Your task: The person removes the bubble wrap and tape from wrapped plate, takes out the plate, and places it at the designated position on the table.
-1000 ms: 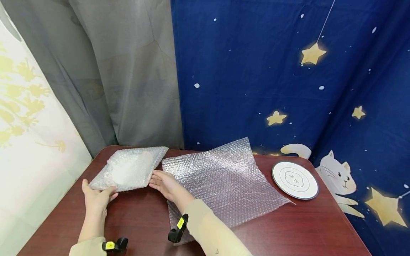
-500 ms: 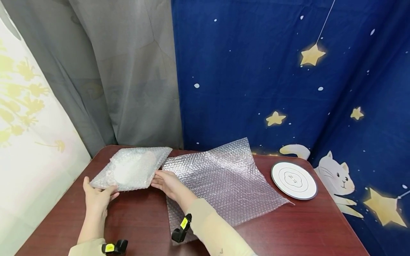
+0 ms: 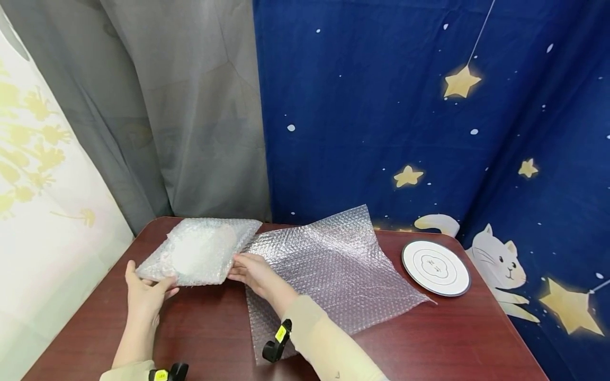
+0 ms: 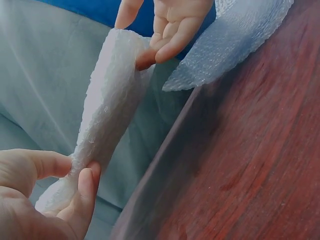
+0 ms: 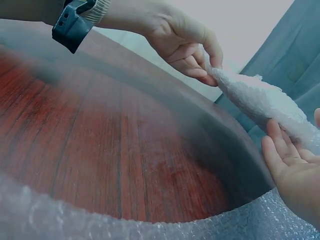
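A bubble-wrapped package [image 3: 202,251] is held tilted above the far left of the table, with a round white shape showing through its wrap. My left hand [image 3: 145,296] pinches its near left corner between thumb and fingers. At the near right corner, my right hand [image 3: 257,278] grips the edge. In the left wrist view the package [image 4: 107,95] is seen edge-on, raised over the tabletop, between both hands. The right wrist view shows the right hand's fingers [image 5: 285,150] under the package [image 5: 265,100].
To the right of the package, a loose sheet of bubble wrap [image 3: 329,275] lies spread on the dark red table [image 3: 209,328], its far corner lifted. A white plate [image 3: 436,268] with a dark rim sits at the right. Grey and blue curtains [image 3: 362,116] hang behind the table.
The package has shifted slightly to the right, and its far right corner now overlaps the loose sheet. Both hands moved with it, keeping their hold.
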Action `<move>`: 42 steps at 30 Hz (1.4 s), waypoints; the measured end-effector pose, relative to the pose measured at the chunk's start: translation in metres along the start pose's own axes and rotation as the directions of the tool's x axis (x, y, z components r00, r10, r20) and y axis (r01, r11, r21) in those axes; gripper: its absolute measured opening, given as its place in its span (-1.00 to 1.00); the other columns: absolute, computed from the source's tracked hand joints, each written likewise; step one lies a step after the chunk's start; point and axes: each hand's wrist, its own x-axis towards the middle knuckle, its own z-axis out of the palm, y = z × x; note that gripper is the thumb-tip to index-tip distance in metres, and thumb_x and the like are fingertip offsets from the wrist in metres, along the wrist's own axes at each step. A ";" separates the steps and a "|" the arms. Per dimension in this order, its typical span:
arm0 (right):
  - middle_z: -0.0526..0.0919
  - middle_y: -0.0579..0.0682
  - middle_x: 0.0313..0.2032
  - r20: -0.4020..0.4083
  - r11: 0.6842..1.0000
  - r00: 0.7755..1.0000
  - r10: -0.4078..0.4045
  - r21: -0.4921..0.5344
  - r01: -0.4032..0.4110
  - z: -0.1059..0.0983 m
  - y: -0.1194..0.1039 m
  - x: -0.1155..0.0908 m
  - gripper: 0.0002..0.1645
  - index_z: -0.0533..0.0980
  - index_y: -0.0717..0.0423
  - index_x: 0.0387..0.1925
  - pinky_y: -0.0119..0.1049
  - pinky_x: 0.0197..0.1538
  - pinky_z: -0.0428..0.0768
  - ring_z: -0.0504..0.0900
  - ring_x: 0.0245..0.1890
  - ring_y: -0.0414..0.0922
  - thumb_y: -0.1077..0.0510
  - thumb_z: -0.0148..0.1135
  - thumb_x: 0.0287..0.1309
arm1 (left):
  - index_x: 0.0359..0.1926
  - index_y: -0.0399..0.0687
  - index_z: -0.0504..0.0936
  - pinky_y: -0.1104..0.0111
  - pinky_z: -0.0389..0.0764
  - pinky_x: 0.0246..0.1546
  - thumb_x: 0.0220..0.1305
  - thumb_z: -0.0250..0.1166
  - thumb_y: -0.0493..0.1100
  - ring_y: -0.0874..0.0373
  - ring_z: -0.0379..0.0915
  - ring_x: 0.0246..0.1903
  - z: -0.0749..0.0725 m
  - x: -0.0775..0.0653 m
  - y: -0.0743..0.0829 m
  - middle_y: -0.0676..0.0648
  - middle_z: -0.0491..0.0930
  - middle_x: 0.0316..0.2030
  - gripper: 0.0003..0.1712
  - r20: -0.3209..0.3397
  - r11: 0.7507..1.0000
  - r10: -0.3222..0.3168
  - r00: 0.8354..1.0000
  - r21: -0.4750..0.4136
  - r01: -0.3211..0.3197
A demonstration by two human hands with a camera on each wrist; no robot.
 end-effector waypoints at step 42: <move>0.60 0.04 -0.55 -0.094 0.996 0.996 -0.013 -0.094 0.004 -0.036 -0.013 -0.037 -0.89 0.44 0.25 -0.33 -0.16 -0.25 0.65 0.61 -0.56 -0.15 0.25 0.15 0.26 | 0.51 0.17 -0.38 0.28 0.65 -0.47 0.09 0.22 -0.58 0.32 0.50 -0.40 0.056 -0.055 0.046 -0.36 0.25 -0.02 0.25 0.110 0.986 -0.041 0.993 0.166 0.022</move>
